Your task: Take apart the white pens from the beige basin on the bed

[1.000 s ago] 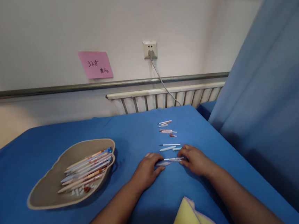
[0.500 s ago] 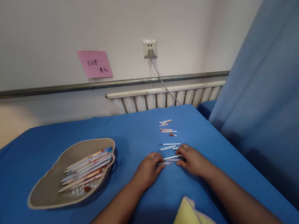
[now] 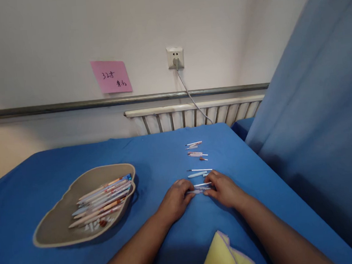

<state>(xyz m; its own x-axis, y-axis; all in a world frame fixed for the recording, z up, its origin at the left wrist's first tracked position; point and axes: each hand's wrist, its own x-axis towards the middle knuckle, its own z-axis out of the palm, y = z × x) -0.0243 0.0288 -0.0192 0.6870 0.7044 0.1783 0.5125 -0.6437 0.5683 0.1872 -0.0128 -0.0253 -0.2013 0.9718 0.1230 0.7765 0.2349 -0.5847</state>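
My left hand (image 3: 176,198) and my right hand (image 3: 226,190) face each other low over the blue cloth, thumbs and fingers closed on the two ends of a small group of pen parts. Among these are a white pen refill (image 3: 202,184) and, just below it, a pale purplish pen barrel (image 3: 199,190); their ends are hidden by my fingers. Right beyond my hands lie a light blue pen barrel (image 3: 197,174) and another white refill (image 3: 200,169). Farther back are more pen parts: pinkish barrels (image 3: 195,154), a small brown-tipped piece (image 3: 201,159) and thin refills (image 3: 193,143).
A beige leaf-shaped tray (image 3: 53,225) on the left holds several pens (image 3: 104,200) and small loose pieces. A folded yellow cloth (image 3: 220,255) lies near me. Behind the blue-covered table (image 3: 153,154) are a wall socket with a cable (image 3: 191,95) and a rail; a blue curtain (image 3: 320,94) hangs right.
My right hand has shifted slightly left, closer to my left hand, and the refill between them has moved a little. The other pen parts and the tray lie as before.
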